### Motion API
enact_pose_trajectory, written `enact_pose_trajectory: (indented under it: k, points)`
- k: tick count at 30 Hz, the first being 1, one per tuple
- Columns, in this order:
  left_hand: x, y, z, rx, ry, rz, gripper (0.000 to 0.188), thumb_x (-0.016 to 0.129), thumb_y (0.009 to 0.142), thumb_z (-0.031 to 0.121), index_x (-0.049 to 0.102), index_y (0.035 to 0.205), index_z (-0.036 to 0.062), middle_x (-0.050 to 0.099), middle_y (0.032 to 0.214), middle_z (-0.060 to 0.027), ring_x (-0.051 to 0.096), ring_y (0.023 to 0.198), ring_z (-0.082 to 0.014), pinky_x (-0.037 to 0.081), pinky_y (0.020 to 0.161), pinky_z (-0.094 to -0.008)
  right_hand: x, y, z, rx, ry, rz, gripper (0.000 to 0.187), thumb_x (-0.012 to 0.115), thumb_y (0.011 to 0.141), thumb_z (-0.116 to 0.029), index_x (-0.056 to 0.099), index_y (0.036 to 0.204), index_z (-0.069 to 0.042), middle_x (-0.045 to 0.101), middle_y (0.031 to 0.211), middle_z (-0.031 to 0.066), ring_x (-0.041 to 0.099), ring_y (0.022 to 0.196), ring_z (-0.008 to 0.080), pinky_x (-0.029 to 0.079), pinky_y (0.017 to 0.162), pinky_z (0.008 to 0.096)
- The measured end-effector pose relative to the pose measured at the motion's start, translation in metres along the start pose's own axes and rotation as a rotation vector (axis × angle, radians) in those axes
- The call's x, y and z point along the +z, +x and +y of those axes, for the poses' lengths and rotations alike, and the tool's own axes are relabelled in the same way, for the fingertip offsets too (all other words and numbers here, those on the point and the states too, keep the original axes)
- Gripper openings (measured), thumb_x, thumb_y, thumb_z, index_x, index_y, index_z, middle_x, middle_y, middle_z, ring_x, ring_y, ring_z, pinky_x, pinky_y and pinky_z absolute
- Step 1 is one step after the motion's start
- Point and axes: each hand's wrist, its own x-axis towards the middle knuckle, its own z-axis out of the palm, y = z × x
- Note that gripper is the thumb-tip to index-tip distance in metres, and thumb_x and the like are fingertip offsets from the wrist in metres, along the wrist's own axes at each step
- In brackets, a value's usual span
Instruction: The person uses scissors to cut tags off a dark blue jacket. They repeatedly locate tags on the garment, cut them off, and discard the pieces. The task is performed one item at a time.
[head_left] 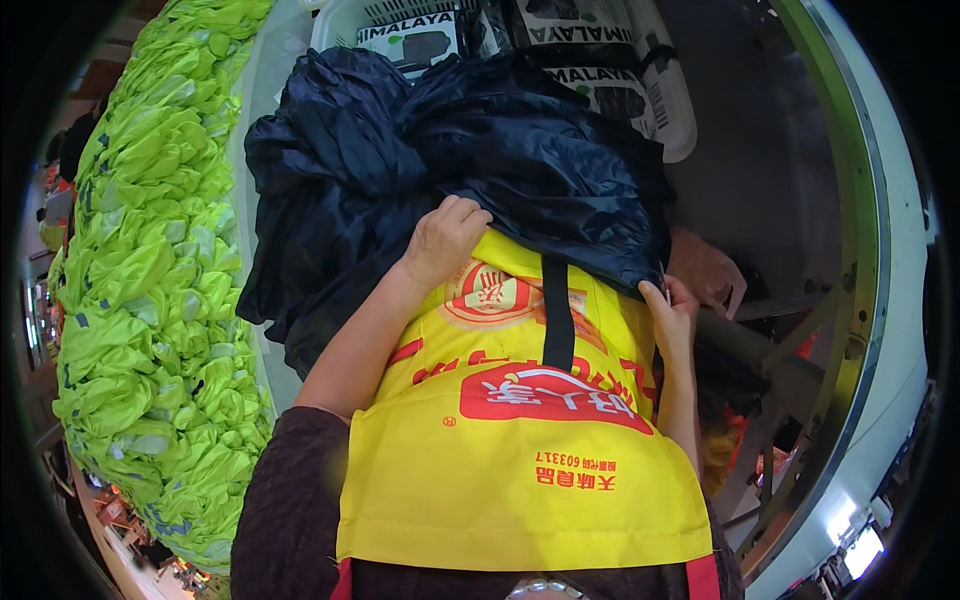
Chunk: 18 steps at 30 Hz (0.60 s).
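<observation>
A large heap of shiny dark navy fabric (540, 150) lies bunched in front of me, its near edge drawn over the yellow cloth on my lap. My left hand (450, 240) is closed on that edge near the middle, thumb and fingers pressed together. Farther right, my right hand (672, 305) pinches the fabric's right corner between thumb and fingers. The edge stretches between both hands. Beneath it is my yellow apron (520, 510) with red printing, crossed by a black strap (557, 320).
A long pile of bright lime-green fabric pieces (150, 300) runs along my left. Beyond the navy heap stands a pale plastic basket (680, 120) holding several black-and-white packages (410, 42). At the right are a metal frame (865, 300) and a pinkish plastic bag (705, 268).
</observation>
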Motion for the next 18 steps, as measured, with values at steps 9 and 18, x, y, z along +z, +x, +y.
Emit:
enact_pose_trajectory:
  k: [9,18]
  points:
    - [-0.043,0.002,-0.013,0.07,-0.343,0.011,0.01,0.066,0.077,0.005,0.065,0.085,-0.0006,0.063,0.084,-0.0119,0.063,0.077,-0.0231,0.052,0.069,-0.0271,-0.007,-0.016,0.003,-0.148,-0.113,-0.041,0.016,0.07,0.079,-0.01,0.056,0.081,-0.001,0.047,0.067,-0.0053,0.038,0.063,0.0038,0.034,0.056,0.0197]
    - [-0.038,0.066,0.013,-0.29,-0.691,-0.085,0.018,0.057,0.088,0.013,0.061,0.079,-0.002,0.061,0.073,-0.0071,0.058,0.066,-0.0118,0.045,0.059,-0.0232,-0.009,-0.027,-0.008,-0.362,-0.074,-0.078,0.018,0.071,0.073,-0.001,0.057,0.084,-0.001,0.054,0.08,0.0013,0.047,0.07,0.0081,0.039,0.063,0.0208]
